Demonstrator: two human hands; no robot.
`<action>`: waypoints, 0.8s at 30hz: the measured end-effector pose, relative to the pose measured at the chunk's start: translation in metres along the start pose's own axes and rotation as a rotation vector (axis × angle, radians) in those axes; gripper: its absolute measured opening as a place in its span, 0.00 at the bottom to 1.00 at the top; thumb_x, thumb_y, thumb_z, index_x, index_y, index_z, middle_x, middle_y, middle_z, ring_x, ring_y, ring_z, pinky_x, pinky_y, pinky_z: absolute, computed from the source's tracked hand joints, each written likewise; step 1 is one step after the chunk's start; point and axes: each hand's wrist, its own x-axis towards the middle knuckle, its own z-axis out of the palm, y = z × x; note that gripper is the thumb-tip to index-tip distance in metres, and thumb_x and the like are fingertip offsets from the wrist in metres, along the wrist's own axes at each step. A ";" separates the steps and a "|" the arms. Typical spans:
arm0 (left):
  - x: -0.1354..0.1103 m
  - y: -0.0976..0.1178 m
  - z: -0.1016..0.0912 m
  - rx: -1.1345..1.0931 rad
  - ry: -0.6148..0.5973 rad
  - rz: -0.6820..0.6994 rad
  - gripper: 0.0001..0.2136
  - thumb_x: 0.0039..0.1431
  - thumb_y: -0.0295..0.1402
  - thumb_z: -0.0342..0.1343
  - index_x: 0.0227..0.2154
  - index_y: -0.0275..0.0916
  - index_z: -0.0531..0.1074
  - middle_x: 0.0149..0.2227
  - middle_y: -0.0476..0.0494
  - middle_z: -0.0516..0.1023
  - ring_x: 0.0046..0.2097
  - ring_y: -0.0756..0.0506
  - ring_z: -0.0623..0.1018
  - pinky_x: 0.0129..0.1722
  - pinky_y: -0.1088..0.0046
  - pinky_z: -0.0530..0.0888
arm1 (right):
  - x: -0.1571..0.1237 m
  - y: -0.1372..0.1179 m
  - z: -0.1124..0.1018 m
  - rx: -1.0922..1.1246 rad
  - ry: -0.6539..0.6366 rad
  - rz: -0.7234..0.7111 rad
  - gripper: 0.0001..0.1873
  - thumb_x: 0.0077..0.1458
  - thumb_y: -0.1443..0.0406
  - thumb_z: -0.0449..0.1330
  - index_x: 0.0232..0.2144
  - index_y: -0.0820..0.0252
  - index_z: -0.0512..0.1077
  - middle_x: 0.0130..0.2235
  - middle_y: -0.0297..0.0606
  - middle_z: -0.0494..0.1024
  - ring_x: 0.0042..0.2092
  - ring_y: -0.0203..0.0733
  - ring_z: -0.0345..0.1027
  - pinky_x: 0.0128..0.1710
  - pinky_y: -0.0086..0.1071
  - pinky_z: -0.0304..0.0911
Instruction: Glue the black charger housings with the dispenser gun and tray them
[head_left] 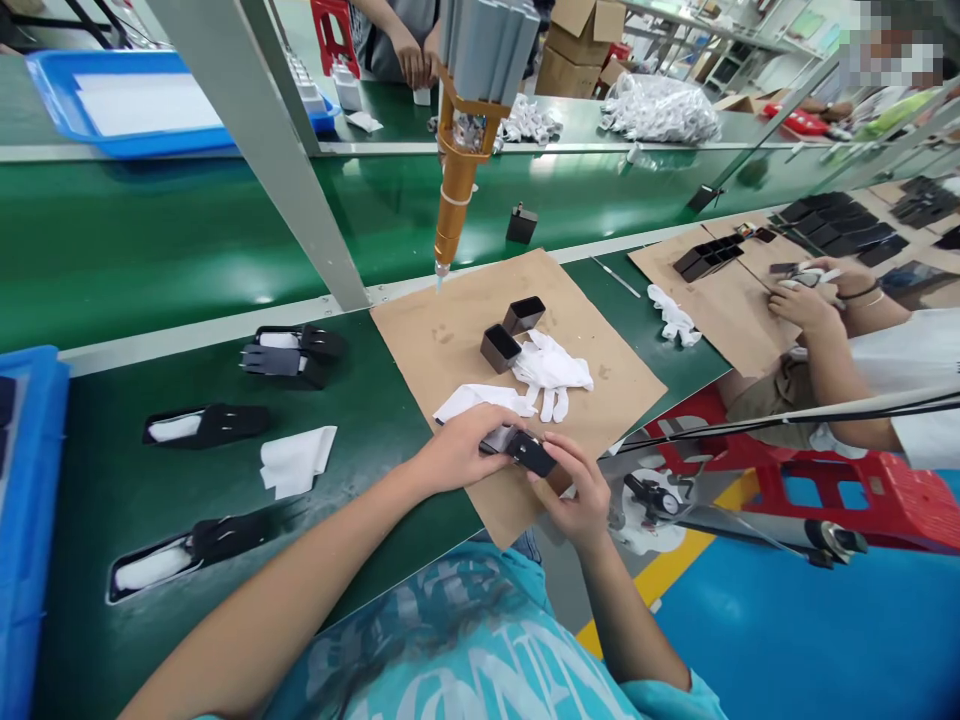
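Both my hands meet over the near edge of a brown cardboard sheet (pixel 450 335). My left hand (pixel 461 445) and my right hand (pixel 574 485) are both closed on one small black part (pixel 525 450) held between them. Just beyond lie a white cloth (pixel 480 400), a white glove (pixel 551 370) and two small black square sleeves (pixel 499 347) (pixel 523 314). An orange dispensing nozzle (pixel 454 205) hangs above the cardboard's far edge.
Several black parts with white inserts (pixel 206 425) and a white wipe (pixel 296 460) lie on the green bench to the left. Blue trays (pixel 30 500) sit at left. A co-worker's hands (pixel 806 300) work on another cardboard at right. A conveyor (pixel 187 230) runs behind.
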 end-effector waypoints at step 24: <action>-0.005 -0.002 0.006 0.007 0.009 0.055 0.12 0.57 0.29 0.58 0.44 0.41 0.69 0.46 0.42 0.77 0.48 0.44 0.77 0.45 0.68 0.75 | 0.020 -0.015 -0.005 0.116 -0.062 0.031 0.16 0.53 0.68 0.64 0.46 0.57 0.72 0.49 0.47 0.77 0.50 0.48 0.73 0.49 0.44 0.73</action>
